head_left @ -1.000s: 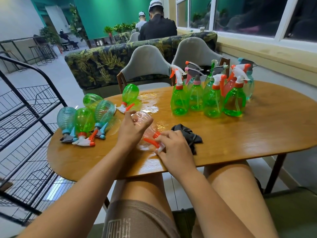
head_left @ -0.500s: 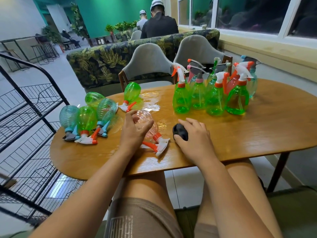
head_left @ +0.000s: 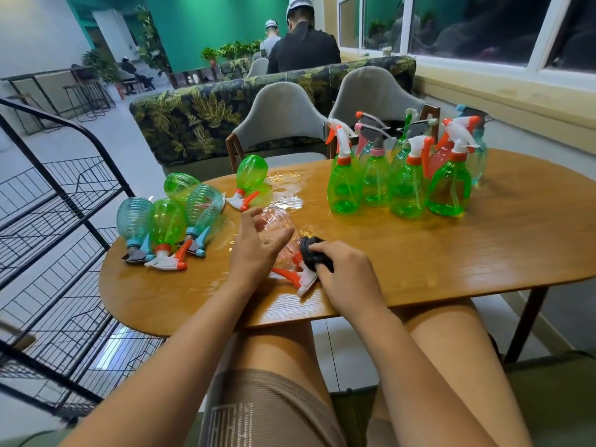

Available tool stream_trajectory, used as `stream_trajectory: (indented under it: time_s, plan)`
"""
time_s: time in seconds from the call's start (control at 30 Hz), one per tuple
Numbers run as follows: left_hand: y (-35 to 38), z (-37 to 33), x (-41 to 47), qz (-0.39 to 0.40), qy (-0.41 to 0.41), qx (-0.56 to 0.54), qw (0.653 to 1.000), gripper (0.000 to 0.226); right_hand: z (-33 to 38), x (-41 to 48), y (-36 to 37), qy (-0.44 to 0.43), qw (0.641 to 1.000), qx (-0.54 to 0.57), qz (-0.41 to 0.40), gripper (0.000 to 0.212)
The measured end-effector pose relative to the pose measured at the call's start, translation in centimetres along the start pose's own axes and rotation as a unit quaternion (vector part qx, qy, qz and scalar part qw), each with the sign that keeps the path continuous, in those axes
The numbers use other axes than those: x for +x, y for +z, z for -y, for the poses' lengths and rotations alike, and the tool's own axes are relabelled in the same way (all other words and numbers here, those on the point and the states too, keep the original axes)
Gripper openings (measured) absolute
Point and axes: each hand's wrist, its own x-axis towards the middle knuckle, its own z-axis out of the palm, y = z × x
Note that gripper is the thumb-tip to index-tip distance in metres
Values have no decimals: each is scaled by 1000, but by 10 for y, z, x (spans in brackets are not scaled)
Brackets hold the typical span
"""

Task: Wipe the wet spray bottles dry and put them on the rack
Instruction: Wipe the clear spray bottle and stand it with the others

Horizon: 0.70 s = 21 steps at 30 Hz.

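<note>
- A clear, ribbed plastic spray bottle (head_left: 274, 219) with an orange-and-white trigger lies on its side at frame centre.
- The left hand (head_left: 254, 253) curls round its body. The right hand (head_left: 345, 275) clutches a bunched black cloth (head_left: 312, 257) against its neck.
- The glossy wooden table (head_left: 467, 259) is wet. Green bottles (head_left: 406, 188) stand at upper right.
- A black wire rack (head_left: 64, 204) stands at left.

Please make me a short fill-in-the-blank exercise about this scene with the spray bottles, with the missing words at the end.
1. The right hand grips a ____ cloth.
2. The left hand holds a clear bottle that lies on its ____ on the table.
3. The wire rack stands on the person's ____ side.

Missing words: black; side; left
</note>
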Motion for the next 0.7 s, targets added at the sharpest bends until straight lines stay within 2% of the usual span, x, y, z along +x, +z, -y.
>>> stream_trajectory:
  time_s: [0.13, 0.23, 0.33, 0.5, 0.7]
  plan:
    - [0, 2, 1, -3, -1, -7, 1000, 78, 16, -8, 10, -45, 999, 1, 14, 27]
    - [0, 2, 3, 5, -2, -12, 1000, 78, 34, -19, 19, -109, 991, 15, 74, 30]
    - [-2, 1, 4, 11, -7, -22, 1000, 84, 39, -25, 27, -127, 986, 35, 106, 33]
    - [-3, 3, 3, 5, -13, -32, 999, 79, 32, -18, 17, -80, 994, 69, 41, 29]
    - [-5, -1, 0, 15, -14, -33, 999, 82, -4, 0, -7, 45, 999, -1, 31, 30]
